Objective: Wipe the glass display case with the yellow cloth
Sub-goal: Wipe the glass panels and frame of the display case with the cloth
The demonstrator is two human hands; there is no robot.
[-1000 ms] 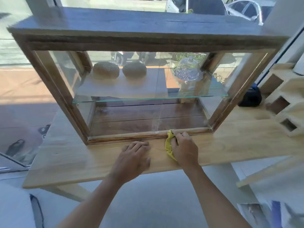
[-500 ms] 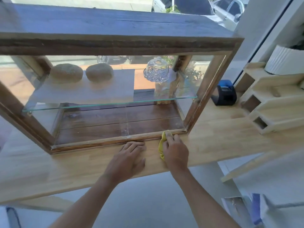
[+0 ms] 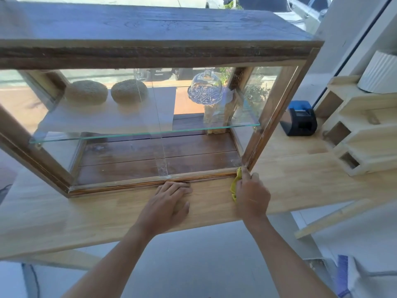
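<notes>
The glass display case [image 3: 279, 108] with a dark wooden frame stands on a light wooden counter [image 3: 300, 181]. My right hand [image 3: 252, 194] grips the yellow cloth [image 3: 234, 186] and presses it against the case's lower right front corner, one finger pointing up along the frame. Most of the cloth is hidden under the hand. My left hand [image 3: 171, 201] lies flat on the counter, fingertips touching the case's bottom rail near its middle. Inside, a glass shelf [image 3: 129, 134] carries two round loaves [image 3: 86, 92] and a glass dome [image 3: 205, 87].
A black and blue device [image 3: 299, 119] sits on the counter right of the case. A stepped pale wooden rack [image 3: 361, 130] with a white ribbed pot [image 3: 380, 72] stands at the far right. Windows with parked cars lie behind the case.
My right hand has slid the cloth rightward along the bottom rail to the case's right corner. My left hand stays flat on the counter. The view has shifted to the right.
</notes>
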